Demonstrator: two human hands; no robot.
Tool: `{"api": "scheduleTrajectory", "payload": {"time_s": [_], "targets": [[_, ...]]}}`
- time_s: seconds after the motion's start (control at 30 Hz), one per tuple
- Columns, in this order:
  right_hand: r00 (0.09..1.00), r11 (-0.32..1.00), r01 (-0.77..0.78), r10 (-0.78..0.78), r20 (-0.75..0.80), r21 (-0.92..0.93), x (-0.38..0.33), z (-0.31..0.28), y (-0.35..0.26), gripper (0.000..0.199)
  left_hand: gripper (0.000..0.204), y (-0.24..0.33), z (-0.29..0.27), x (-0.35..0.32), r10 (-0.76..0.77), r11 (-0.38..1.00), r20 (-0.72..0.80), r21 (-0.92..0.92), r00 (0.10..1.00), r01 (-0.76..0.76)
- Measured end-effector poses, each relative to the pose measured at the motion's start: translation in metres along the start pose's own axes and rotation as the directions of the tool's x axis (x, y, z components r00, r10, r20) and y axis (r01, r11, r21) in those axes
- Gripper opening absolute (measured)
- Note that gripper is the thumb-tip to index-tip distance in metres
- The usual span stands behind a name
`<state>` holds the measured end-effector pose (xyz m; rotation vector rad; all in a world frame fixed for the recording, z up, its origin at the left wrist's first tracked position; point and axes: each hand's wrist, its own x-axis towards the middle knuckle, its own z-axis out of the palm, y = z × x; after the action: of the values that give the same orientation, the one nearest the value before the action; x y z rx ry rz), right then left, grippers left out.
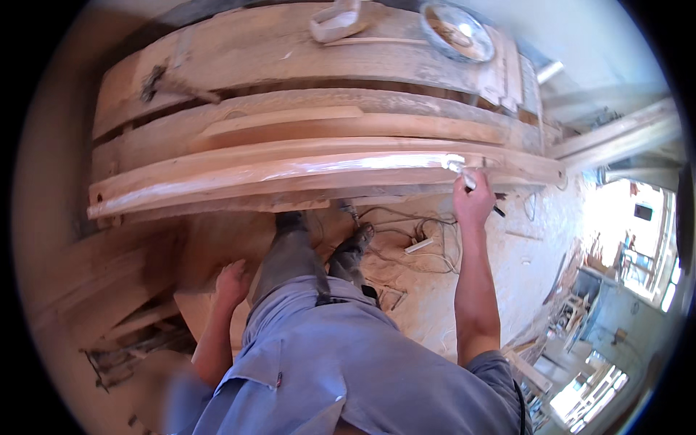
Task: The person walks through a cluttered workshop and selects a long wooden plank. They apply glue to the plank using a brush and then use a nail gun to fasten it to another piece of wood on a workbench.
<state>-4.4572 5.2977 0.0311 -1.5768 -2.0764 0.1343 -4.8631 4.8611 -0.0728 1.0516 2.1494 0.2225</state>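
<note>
My right hand [472, 200] is raised to the near edge of a workbench and grips a small brush [464, 174] whose white tip touches a long wooden board [290, 170]. That board lies lengthwise on the bench, and its surface shines wet along the part left of the brush. My left hand [232, 283] hangs low beside my left thigh, fingers loosely curled, holding nothing. My grey-blue shirt and grey trousers fill the lower middle of the view.
Behind the board lie more planks [290, 119] on the workbench [217, 58]. A white container [335, 22] and a round tin [457, 30] sit at the far side. Cables and a power strip [419, 246] lie on the sawdust floor. Wood offcuts [130, 319] are stacked at lower left.
</note>
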Motion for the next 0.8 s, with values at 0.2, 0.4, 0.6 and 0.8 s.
{"api": "scheduleTrajectory", "payload": {"time_s": [0.2,0.4,0.6,0.8], "targets": [[0.932,0.902,0.3,-0.346,0.106,0.31,-0.042,0.049,-0.164,0.019,0.043,0.005,-0.005,0.01,0.052,0.998,-0.029,-0.026,0.998,-0.052],[0.859,0.808,0.377,-0.488,0.156,0.453,-0.07,0.102,-0.321,0.024,0.043,-0.033,-0.015,0.023,-0.024,0.997,-0.016,-0.078,1.0,0.022],[0.848,0.724,0.288,-0.497,0.185,0.627,-0.08,0.124,-0.378,0.02,0.041,-0.105,-0.039,0.028,-0.103,0.992,-0.048,-0.072,0.994,0.099],[0.937,0.827,0.108,-0.27,0.222,0.552,-0.081,0.087,-0.33,0.018,0.039,-0.165,-0.043,0.007,-0.279,0.947,-0.22,-0.227,0.935,0.229]]}}
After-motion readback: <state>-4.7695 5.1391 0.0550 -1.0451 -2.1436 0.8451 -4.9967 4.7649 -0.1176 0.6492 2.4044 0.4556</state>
